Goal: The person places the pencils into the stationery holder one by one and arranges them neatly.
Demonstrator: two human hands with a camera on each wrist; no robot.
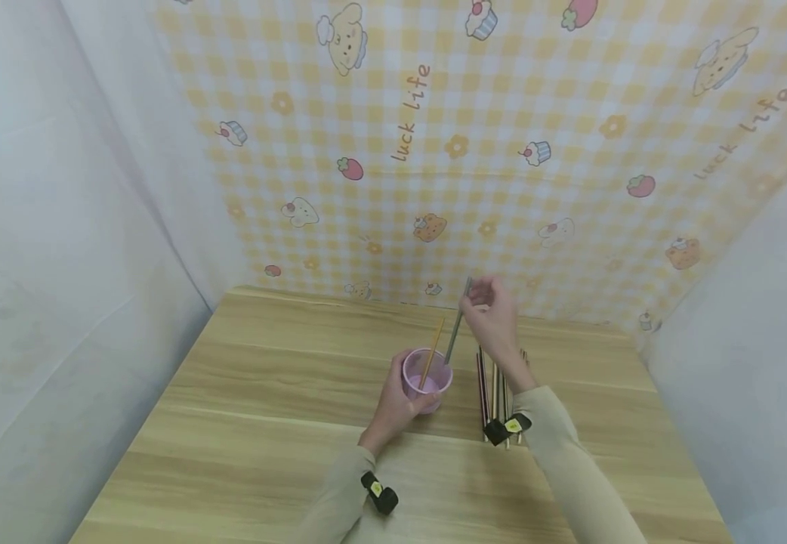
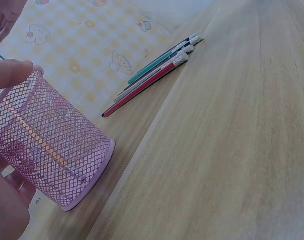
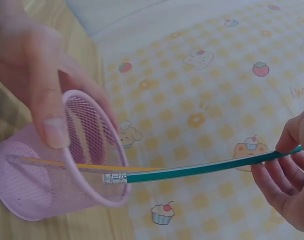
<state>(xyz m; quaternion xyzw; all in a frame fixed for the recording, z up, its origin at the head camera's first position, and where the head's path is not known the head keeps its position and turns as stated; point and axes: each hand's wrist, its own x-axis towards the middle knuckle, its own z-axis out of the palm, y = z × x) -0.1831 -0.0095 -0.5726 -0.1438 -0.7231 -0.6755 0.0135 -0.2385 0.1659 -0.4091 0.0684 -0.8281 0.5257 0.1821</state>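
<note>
My left hand (image 1: 396, 397) grips a pink mesh pencil cup (image 2: 67, 130), its thumb over the rim and fingers round the far side. The cup leans, its mouth tipped toward the right hand in the right wrist view. Inside it stands a yellow pencil (image 1: 436, 336), its upper end sticking out. My right hand (image 1: 493, 313) pinches a green pencil (image 3: 191, 169) near its upper end. The metal ferrule (image 3: 114, 177) at the pencil's lower end is at the cup's mouth, overlapping the rim in the right wrist view.
Several pencils (image 1: 483, 393) lie side by side on the wooden table (image 1: 285, 378), under and beside the right forearm. A yellow checked cloth (image 1: 393, 196) hangs behind the table. White curtains (image 1: 47, 264) flank both sides. Each wrist carries a black strapped device (image 1: 380, 493).
</note>
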